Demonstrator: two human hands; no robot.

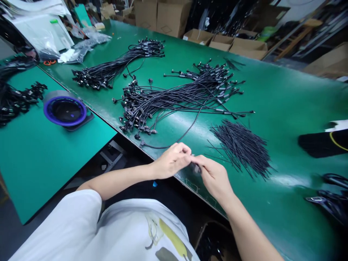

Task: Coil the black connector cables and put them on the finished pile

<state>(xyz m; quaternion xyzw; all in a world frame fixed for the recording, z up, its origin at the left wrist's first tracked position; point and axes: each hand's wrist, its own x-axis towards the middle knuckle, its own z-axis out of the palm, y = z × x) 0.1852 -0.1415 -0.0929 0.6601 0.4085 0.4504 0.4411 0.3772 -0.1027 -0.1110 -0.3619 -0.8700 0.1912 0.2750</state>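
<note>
My left hand and my right hand meet above the near table edge, their fingertips pinched together. Between them is a black cable, with a blurred dark and grey end showing below the fingers. Its exact shape is mostly hidden by my fingers. Just beyond my hands lies a bundle of black cables with plugs at both ends; one loose cable curves out of it close to my left hand. To the right of the bundle is a heap of thin black cable ties.
A second cable bundle lies farther back on the green table. On the lower left surface stands a purple-rimmed round container. Scissors and a black roll lie at right. Cardboard boxes line the far side.
</note>
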